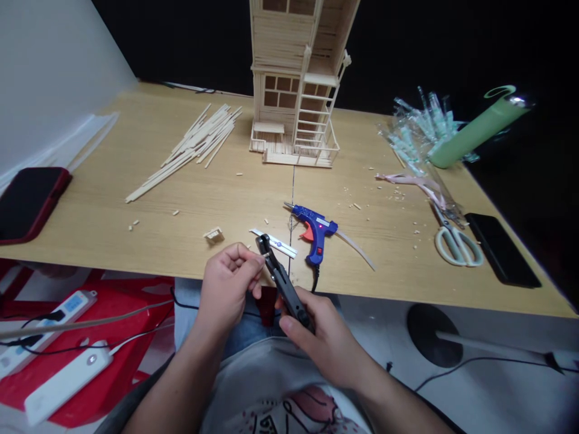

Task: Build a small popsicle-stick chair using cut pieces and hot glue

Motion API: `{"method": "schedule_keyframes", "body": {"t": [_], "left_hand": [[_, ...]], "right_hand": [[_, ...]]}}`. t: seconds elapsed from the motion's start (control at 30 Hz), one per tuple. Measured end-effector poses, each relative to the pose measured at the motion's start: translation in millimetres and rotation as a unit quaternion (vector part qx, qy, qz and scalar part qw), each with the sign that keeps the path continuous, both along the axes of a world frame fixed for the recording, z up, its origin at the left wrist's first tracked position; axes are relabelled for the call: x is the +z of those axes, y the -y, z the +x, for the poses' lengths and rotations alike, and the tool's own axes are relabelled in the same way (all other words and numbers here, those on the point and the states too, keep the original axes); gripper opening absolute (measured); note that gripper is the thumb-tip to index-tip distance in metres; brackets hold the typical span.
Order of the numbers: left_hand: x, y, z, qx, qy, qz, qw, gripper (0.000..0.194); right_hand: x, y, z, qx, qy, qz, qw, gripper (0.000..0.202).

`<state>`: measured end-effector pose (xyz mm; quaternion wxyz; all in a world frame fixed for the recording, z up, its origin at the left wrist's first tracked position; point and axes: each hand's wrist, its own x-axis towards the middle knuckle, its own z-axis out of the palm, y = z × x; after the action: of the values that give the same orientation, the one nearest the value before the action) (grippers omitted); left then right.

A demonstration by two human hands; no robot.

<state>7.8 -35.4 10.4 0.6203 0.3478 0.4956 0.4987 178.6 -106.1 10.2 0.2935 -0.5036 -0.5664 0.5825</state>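
Observation:
My right hand (pixel 316 328) is wrapped round the handles of a black hand tool (pixel 287 289), whose head points up and to the left. My left hand (pixel 230 280) pinches a tiny piece of wooden stick at the tool's head; most of that piece is hidden by my fingers. Just beyond, on the table, lie a small wooden part (pixel 214 235) and a white and blue cutter (pixel 278 244). The blue glue gun (pixel 316 229) lies right of them, its red light lit. Farther back stands a wooden stick house (pixel 284 90) with a ladder.
Wooden sticks (pixel 199 141) lie in a pile at the back left of the table (pixel 226 199). A phone (pixel 34 202) is at the left edge. On the right are scissors (pixel 456 244), a black phone (pixel 502 248), a green bottle (pixel 474 135) and plastic wrappers (pixel 418 123).

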Motion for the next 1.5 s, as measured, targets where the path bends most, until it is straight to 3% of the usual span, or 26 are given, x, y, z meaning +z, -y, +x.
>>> {"method": "schedule_keyframes", "body": {"t": [0.4,0.8,0.97,1.23,1.5], "left_hand": [[-5.0,0.3,-3.5,-0.02,-0.006,0.007,1.0,0.021],[-0.3,2.6,-0.9,-0.015,-0.013,0.0,1.0,0.02],[-2.3,1.2,0.9,-0.012,-0.017,0.001,1.0,0.02],[-2.4,1.7,-3.7,-0.032,-0.029,0.02,0.999,0.02],[-7.6,2.0,-5.2,-0.037,-0.028,0.01,0.999,0.021]], "right_hand": [[5.5,-1.6,1.0,-0.003,0.037,0.039,0.999,0.022],[6.5,-2.8,-2.4,-0.018,0.102,0.081,0.991,0.023],[3.0,-2.2,-2.5,-0.027,0.127,0.085,0.988,0.022],[11.8,-4.2,5.3,0.013,0.061,0.067,0.996,0.03],[3.8,-5.4,2.1,-0.014,0.123,0.074,0.99,0.025]]}}
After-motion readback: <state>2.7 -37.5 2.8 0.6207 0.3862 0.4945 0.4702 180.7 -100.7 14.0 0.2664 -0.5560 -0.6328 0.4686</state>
